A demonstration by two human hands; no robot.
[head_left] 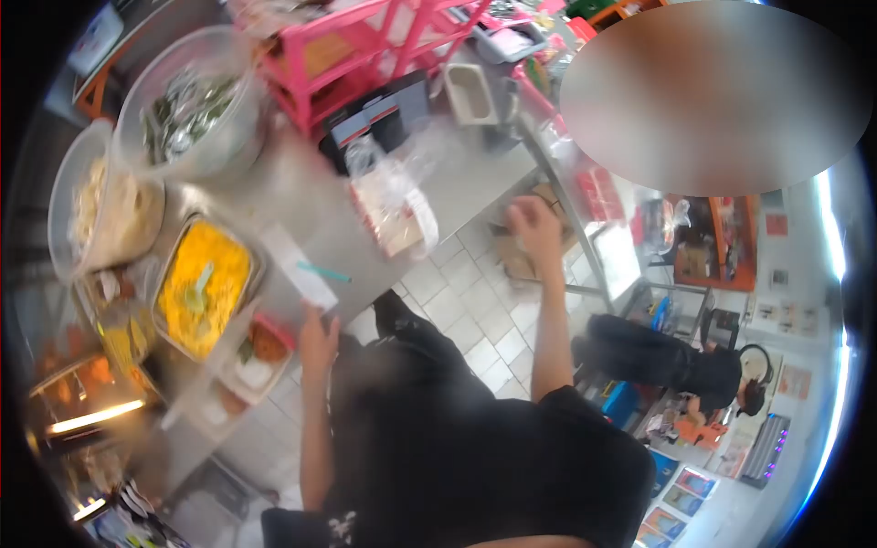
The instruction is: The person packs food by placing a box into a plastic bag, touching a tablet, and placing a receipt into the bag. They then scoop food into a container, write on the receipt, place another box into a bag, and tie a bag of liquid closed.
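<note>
My left hand (318, 340) is at the counter's near edge, fingers extended and apart, fingertips right at the end of a white paper strip (297, 269). A teal stick (323, 272) lies across that strip. Beside the hand sits a tray (245, 391) with white food and a reddish-brown portion. Farther left, a metal pan (163, 321) holds yellow food with a pale green spoon (197, 290) in it. My right hand (533, 222) is raised over the floor beside the counter, its fingers curled in; what they hold, if anything, is hidden.
Two clear tubs (251, 128) (62, 219) of food stand at the far left. A plastic bag with packets (395, 215) lies near the counter edge, before a pink rack (294, 78). Cardboard (521, 256) is below my right hand. Another person (708, 376) is at the right.
</note>
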